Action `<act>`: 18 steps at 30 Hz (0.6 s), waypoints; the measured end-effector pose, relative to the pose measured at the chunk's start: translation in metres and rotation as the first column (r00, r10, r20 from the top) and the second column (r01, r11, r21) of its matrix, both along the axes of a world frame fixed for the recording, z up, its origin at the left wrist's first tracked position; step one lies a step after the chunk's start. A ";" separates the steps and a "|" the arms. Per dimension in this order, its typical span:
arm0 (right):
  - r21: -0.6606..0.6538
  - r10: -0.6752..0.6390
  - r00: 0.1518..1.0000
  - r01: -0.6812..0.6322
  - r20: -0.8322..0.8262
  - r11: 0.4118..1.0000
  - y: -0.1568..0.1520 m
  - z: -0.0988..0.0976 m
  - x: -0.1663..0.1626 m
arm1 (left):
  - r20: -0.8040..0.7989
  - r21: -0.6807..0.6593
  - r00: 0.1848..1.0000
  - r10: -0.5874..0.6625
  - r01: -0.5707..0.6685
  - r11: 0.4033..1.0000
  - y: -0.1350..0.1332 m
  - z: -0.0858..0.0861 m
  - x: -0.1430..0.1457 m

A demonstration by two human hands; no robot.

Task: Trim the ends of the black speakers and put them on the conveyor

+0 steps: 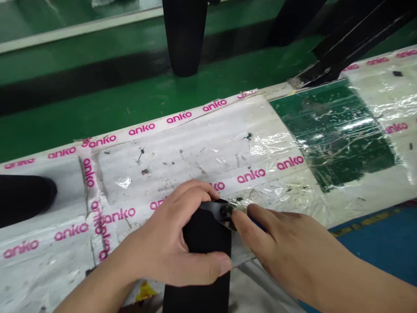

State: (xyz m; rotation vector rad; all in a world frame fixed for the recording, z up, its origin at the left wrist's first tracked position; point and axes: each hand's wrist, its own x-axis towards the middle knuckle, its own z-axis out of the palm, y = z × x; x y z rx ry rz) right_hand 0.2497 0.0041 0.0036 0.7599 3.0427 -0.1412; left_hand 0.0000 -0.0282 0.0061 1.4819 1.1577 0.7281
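A long black piece [208, 237] with a smooth matt surface points away from me at the bottom middle. My left hand [172, 243] is closed around its far part, thumb across the top and fingers over the far end. In my right hand [273, 243] is a pair of scissors [211, 209], gripped near the pivot. Their grey metal blades lie at the far end of the black piece, close to my left fingertips. The handles are mostly hidden in my right hand, and I cannot tell whether the blades touch the edge.
Under my hands runs a pale work surface [182, 161] covered with film and pink-lettered tape, with dark scraps on it. Another black piece [26, 200] lies at left. A similar one [185, 39] hangs over the green surface [137, 87] beyond. A dark metal bar [345, 48] slants in at right.
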 end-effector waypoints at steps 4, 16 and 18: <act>0.011 -0.014 0.998 0.014 0.063 1.000 0.001 0.007 -0.002 | -0.097 0.073 0.995 -0.012 0.019 0.997 0.002 0.005 0.005; -0.162 0.034 0.958 0.013 0.286 0.987 0.031 0.041 -0.026 | -0.205 0.168 0.978 0.046 -0.011 0.986 0.003 0.015 0.017; -0.136 0.001 0.970 0.033 0.244 0.990 0.030 0.048 -0.020 | -0.228 0.151 0.972 0.061 -0.026 0.988 0.001 0.017 0.019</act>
